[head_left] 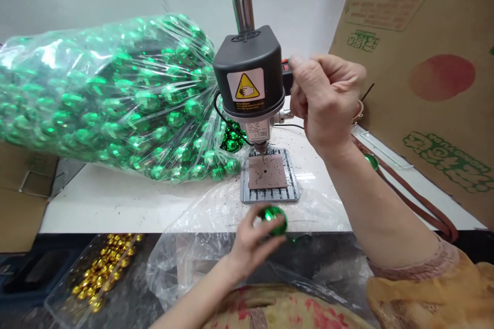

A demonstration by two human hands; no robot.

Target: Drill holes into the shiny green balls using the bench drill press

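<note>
My left hand [250, 241] holds a shiny green faceted ball [275, 220] between thumb and fingers, just in front of the drill press's base. My right hand [328, 97] is closed at the right side of the black bench drill press [249, 69], its fingers wrapped round the feed lever, mostly hidden in the fist. Under the drill bit, a brown square pad [270, 172] with a dark hole lies on the slotted metal base [289, 195]. Dark shavings are scattered over both.
A large clear bag of green balls [127, 97] lies left of the press. Cardboard boxes stand at right [424, 72] and left [23, 190]. Clear plastic sheeting [185, 252] hangs over the table's front edge. Below left is a clear bin of gold balls [104, 267].
</note>
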